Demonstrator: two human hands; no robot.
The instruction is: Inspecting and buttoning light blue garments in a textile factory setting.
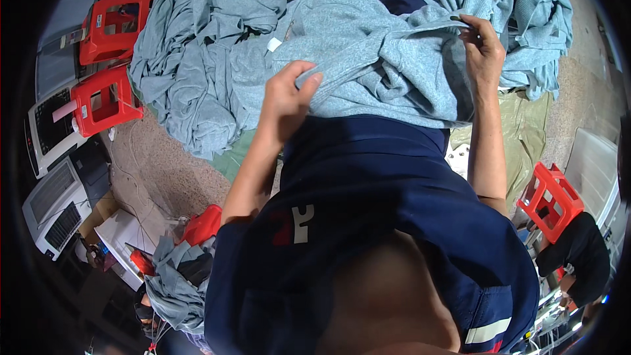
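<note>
A grey-blue knit garment (407, 82) lies spread across my lap, its band-like edge stretched between my two hands. My left hand (286, 95) is closed on the left end of that edge, thumb on top. Farther off to the right, my right hand (485, 52) pinches the other end between thumb and fingers. A small dark thing shows at the right fingertips, too small to make out. Near my left hand, a small white tag (274, 44) sits on the cloth. Folds hide much of the garment's shape.
Heaped grey-blue knitwear lies at left (190, 52) and in a second pile (536, 26) at right. Red stools (108, 102) stand at left, another red stool (551, 202) at right beside a person in black (582, 256). White appliances (59, 204) and floor cables are at left.
</note>
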